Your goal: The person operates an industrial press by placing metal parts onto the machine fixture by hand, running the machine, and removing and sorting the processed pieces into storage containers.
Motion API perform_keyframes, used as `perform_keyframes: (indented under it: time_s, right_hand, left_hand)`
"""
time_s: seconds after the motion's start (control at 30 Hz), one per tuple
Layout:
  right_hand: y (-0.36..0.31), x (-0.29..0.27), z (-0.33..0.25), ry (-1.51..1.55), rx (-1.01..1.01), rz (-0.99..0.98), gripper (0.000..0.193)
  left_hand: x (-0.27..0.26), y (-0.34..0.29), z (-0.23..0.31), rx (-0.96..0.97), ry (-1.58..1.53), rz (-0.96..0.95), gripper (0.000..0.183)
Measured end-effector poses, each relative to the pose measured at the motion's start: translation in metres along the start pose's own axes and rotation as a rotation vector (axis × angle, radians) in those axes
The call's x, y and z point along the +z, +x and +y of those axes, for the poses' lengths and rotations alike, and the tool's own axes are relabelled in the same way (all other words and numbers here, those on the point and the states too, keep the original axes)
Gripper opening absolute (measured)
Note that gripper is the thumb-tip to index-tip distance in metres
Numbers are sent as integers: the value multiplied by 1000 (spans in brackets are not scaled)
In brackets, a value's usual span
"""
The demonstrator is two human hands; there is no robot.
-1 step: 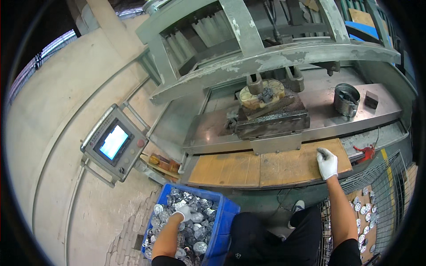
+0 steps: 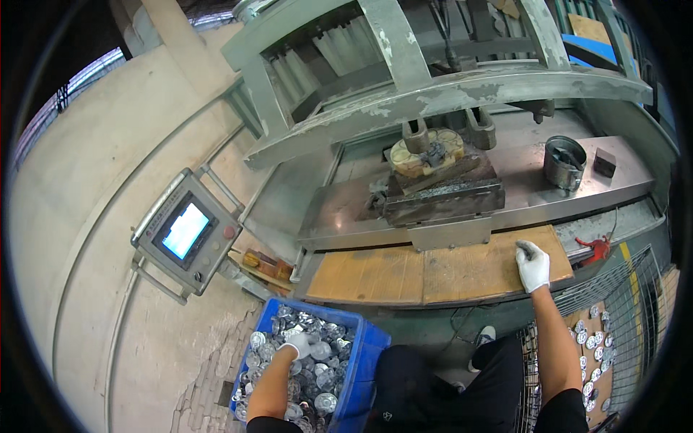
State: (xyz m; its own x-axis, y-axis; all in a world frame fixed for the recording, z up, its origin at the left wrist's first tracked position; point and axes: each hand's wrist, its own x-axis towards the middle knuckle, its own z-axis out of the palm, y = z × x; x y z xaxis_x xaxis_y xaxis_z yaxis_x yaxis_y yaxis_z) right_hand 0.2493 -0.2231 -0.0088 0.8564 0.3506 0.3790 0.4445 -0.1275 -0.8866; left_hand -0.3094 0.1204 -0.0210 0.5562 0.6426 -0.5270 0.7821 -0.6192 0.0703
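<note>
My left hand (image 2: 297, 345), in a white glove, reaches down among shiny round metal castings (image 2: 325, 402) heaped in a blue plastic bin (image 2: 369, 338). Its fingers are smeared by motion and partly lost among the parts, so whether it grips one cannot be told. A pale round piece (image 2: 320, 351) lies right by the fingertips. On the right end of a brown board (image 2: 462, 273) rests my right hand (image 2: 533, 267), gloved in white with dark-stained fingertips. Its fingers are loosely bent and hold nothing I can see.
Ahead stands a green-grey machine frame (image 2: 447, 94) over a yellowish round fixture (image 2: 426, 155) on a dark block (image 2: 444, 206). A metal pot (image 2: 564, 164) and dark cube (image 2: 604, 163) sit to the right. A control panel (image 2: 186, 232) is left; a wire basket (image 2: 635, 310) holds discs at right.
My left hand has shifted very slightly among the castings in the bin. The right hand stays on the board.
</note>
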Motion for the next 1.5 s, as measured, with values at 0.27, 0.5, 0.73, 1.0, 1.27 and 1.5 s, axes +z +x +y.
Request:
perform_keyframes:
  time_s: [0.27, 0.5, 0.73, 1.0, 1.27, 1.5]
  right_hand:
    - [2, 1, 10, -41, -37, -21, 19]
    - [2, -1, 6, -37, -32, -28, 20]
    - [2, 1, 7, -13, -11, -2, 20]
    - [2, -1, 4, -45, -39, -18, 20]
    - [2, -1, 9, -20, -52, -4, 20]
    - [2, -4, 12, -10, -35, -19, 21]
  left_hand:
    - [-92, -39, 79, 201, -846, 386, 52]
    - [-130, -18, 170, 402, -1296, 142, 53]
    - [-103, 32, 223, 467, -1897, -230, 42]
    - [-86, 50, 242, 513, -2086, -446, 40]
    - [-109, 71, 244, 262, -1380, 253, 37]
    - [-113, 92, 250, 125, -402, 602, 40]
